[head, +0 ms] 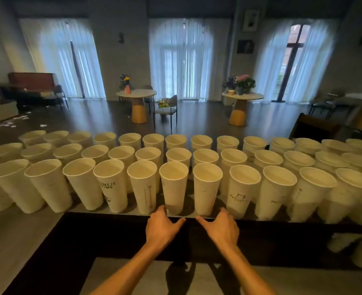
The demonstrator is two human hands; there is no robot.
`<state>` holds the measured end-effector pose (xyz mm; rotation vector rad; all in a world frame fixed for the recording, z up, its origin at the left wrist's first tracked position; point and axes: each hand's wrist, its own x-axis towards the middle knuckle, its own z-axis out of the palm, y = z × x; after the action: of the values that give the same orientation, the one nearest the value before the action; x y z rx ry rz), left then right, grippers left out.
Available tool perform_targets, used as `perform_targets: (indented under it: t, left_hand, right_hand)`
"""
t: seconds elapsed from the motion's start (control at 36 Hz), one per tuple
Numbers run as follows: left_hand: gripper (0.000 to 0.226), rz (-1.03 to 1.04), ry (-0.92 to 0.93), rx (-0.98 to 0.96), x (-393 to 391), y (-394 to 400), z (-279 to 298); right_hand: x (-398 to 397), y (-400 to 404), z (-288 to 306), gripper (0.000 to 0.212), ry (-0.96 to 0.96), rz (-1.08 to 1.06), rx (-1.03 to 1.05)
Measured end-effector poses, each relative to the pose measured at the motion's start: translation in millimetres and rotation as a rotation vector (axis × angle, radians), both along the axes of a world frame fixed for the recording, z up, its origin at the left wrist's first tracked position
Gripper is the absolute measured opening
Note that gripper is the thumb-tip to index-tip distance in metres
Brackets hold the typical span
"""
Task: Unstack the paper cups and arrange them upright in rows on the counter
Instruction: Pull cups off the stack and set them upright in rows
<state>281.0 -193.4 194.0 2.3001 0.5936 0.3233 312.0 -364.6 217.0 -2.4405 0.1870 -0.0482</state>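
Three rows of white paper cups stand upright across the counter (48, 209). The near row runs along the counter's front edge, with one cup (174, 186) and its neighbour (206, 188) straight ahead. My left hand (162, 227) rests at the counter's front edge just below the first of these, thumb stretched to the right. My right hand (221, 227) rests at the edge below the neighbour, thumb stretched to the left. Neither hand holds a cup. Where the fingertips lie is hidden behind the hands.
A dark lower shelf (112, 241) lies under the counter's front edge. More cups (350, 250) lie low at the right below the counter. Beyond the counter is a room with two round tables (136, 93), a chair (168, 109) and curtained windows.
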Motion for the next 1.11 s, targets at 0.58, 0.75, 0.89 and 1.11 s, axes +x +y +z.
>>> perform_targets:
  t: [0.58,0.75,0.89,1.11]
  left_hand:
    - [0.078,-0.074,-0.009,-0.089,23.3,14.0,2.6]
    - [0.075,-0.097,0.014,-0.078,23.1,14.9,2.7]
    - [0.073,-0.100,0.040,-0.050,23.4,13.2,1.3]
    - [0.074,-0.029,0.065,-0.046,17.4,7.0,0.4]
  right_hand:
    - [16.1,10.1,-14.2,0.079,0.021,0.006,0.102]
    - [19.3,9.6,-17.2,0.070,0.009,0.010,0.090]
    - [24.3,7.8,-26.1,0.066,0.003,0.003,0.056]
    - [16.3,8.5,-25.7,0.078,0.003,-0.054,0.119]
